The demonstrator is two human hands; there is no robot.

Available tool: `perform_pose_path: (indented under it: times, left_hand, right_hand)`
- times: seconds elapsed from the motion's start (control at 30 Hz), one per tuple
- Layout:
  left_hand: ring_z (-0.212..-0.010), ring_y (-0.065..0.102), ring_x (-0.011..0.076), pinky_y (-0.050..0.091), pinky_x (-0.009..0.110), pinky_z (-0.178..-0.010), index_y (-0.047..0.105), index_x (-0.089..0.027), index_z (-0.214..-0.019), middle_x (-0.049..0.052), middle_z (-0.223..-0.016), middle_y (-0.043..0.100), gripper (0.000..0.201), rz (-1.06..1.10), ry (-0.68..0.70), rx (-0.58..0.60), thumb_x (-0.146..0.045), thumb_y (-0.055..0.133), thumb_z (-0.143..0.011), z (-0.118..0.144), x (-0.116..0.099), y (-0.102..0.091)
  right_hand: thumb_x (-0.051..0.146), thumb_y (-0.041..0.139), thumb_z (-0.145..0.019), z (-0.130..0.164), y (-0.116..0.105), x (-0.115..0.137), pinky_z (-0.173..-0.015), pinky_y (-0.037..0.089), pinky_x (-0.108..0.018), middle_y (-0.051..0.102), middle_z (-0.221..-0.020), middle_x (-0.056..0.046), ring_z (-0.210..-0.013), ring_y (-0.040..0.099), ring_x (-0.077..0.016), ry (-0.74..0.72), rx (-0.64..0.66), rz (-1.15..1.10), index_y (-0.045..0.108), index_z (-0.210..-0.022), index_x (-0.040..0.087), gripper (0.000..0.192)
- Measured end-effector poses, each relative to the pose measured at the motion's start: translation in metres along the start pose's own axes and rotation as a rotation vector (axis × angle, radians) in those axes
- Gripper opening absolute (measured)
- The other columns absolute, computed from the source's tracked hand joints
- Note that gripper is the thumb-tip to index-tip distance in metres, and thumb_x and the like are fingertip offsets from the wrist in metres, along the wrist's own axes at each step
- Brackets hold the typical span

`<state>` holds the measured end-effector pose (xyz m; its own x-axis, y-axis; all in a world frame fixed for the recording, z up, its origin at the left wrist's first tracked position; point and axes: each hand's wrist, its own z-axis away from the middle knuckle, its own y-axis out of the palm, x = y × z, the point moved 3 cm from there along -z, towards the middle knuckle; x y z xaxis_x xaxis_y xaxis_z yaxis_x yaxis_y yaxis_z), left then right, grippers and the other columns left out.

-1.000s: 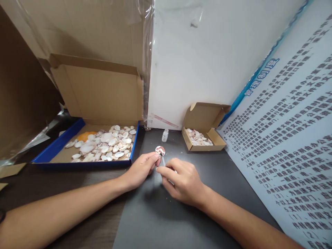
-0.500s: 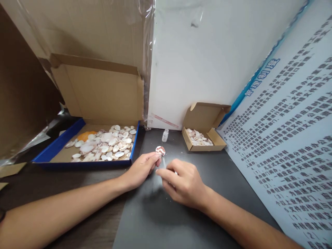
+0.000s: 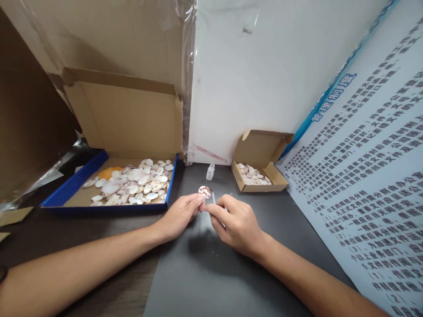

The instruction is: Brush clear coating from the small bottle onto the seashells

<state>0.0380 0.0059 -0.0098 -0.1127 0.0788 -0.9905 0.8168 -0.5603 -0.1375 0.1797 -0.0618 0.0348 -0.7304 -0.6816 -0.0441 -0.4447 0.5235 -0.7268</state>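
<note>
Bare skin down the left forearm [image 3: 109,259], bare down the right forearm [image 3: 304,273] too, both broad toward the elbow and tapering smoothly to the wrist! The left grip [image 3: 176,218] is an uncovered human hand, and so is the right grip [image 3: 236,226], knuckles softly rounded. And there, far left, a dark curved band [image 3: 2,274] on the left forearm, cut off by the view's edge: strap or sleeve hem, too little shows to tell!
</note>
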Motion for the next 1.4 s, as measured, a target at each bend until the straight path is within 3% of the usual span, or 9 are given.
perform_pose_path:
  times: [0.13, 0.27, 0.4, 0.57, 0.73, 0.87, 1.03, 1.17, 1.4]
  left_hand:
    - [-0.058, 0.033, 0.0119, 0.029, 0.024, -0.054, 0.046, -0.018, -0.069, -0.004, -0.06, 0.037, 0.036, -0.076, 0.048, 0.006, -0.043, 0.037, -0.093, 0.0, -0.002, 0.0]
    - [-0.06, 0.033, 0.0122, 0.029, 0.024, -0.055, 0.043, -0.019, -0.068, -0.004, -0.062, 0.036, 0.036, -0.087, 0.057, -0.001, -0.043, 0.037, -0.093, 0.001, -0.003, 0.0]
    - [-0.066, 0.038, 0.0131, 0.034, 0.024, -0.061, 0.047, -0.017, -0.069, -0.002, -0.067, 0.043, 0.035, -0.084, 0.074, 0.01, -0.042, 0.038, -0.093, 0.0, -0.004, 0.001]
    - [-0.063, 0.035, 0.0124, 0.031, 0.023, -0.057, 0.043, -0.018, -0.068, -0.003, -0.064, 0.038, 0.037, -0.1, 0.067, -0.003, -0.043, 0.036, -0.094, 0.001, -0.004, 0.0]
    - [-0.065, 0.037, 0.0124, 0.034, 0.024, -0.06, 0.045, -0.017, -0.069, -0.002, -0.067, 0.042, 0.036, -0.089, 0.094, 0.023, -0.043, 0.038, -0.093, 0.001, -0.004, 0.001]
    - [-0.063, 0.035, 0.0123, 0.032, 0.023, -0.057, 0.042, -0.018, -0.068, -0.003, -0.064, 0.037, 0.037, -0.117, 0.096, 0.012, -0.044, 0.037, -0.094, 0.0, -0.004, 0.001]
    - [-0.065, 0.037, 0.0124, 0.034, 0.024, -0.061, 0.043, -0.018, -0.068, -0.003, -0.067, 0.041, 0.036, -0.099, 0.12, 0.026, -0.043, 0.039, -0.093, 0.001, -0.006, 0.001]
    - [-0.063, 0.034, 0.0123, 0.031, 0.023, -0.057, 0.042, -0.019, -0.068, -0.004, -0.063, 0.036, 0.036, -0.118, 0.096, 0.014, -0.043, 0.038, -0.094, 0.001, -0.005, 0.001]
    - [-0.066, 0.038, 0.0128, 0.035, 0.024, -0.061, 0.044, -0.018, -0.068, -0.003, -0.066, 0.042, 0.036, -0.106, 0.112, 0.024, -0.044, 0.038, -0.093, 0.001, -0.006, 0.002]
  right_hand:
    - [0.014, 0.043, -0.092, -0.001, 0.0, 0.003, -0.055, 0.036, -0.026, 0.055, -0.072, -0.002, -0.061, 0.046, -0.0141, -0.085, 0.005, -0.039, 0.067, -0.088, 0.019, 0.025]
    - [0.012, 0.044, -0.091, 0.0, 0.001, -0.002, -0.06, 0.04, -0.026, 0.057, -0.077, -0.004, -0.067, 0.05, -0.0149, 0.031, 0.021, -0.007, 0.067, -0.095, 0.018, 0.024]
    - [0.012, 0.042, -0.092, 0.001, 0.002, 0.0, -0.061, 0.04, -0.025, 0.058, -0.078, -0.004, -0.065, 0.05, -0.0142, -0.029, 0.029, -0.048, 0.067, -0.094, 0.018, 0.026]
    - [0.013, 0.041, -0.092, 0.001, 0.004, -0.005, -0.059, 0.039, -0.025, 0.056, -0.076, -0.003, -0.064, 0.049, -0.0144, 0.057, 0.063, -0.004, 0.067, -0.096, 0.018, 0.027]
    - [0.012, 0.04, -0.092, 0.0, 0.003, -0.002, -0.057, 0.035, -0.026, 0.053, -0.073, -0.003, -0.062, 0.044, -0.0145, -0.025, 0.083, -0.017, 0.067, -0.092, 0.019, 0.028]
    - [0.012, 0.039, -0.093, 0.0, 0.003, -0.004, -0.057, 0.034, -0.025, 0.053, -0.074, -0.003, -0.063, 0.045, -0.0148, 0.054, 0.084, 0.053, 0.067, -0.092, 0.018, 0.029]
    - [0.013, 0.039, -0.093, 0.001, 0.005, -0.002, -0.056, 0.031, -0.025, 0.052, -0.074, -0.003, -0.063, 0.043, -0.0149, -0.024, 0.112, 0.031, 0.067, -0.088, 0.02, 0.029]
    - [0.011, 0.038, -0.092, 0.002, 0.007, -0.008, -0.057, 0.032, -0.025, 0.054, -0.076, -0.004, -0.065, 0.046, -0.0153, 0.091, 0.138, 0.069, 0.068, -0.093, 0.02, 0.031]
    - [0.019, 0.04, -0.091, -0.003, 0.001, 0.002, -0.058, 0.034, -0.028, 0.055, -0.077, -0.005, -0.065, 0.045, -0.0168, 0.06, 0.189, -0.005, 0.067, -0.089, 0.018, 0.027]
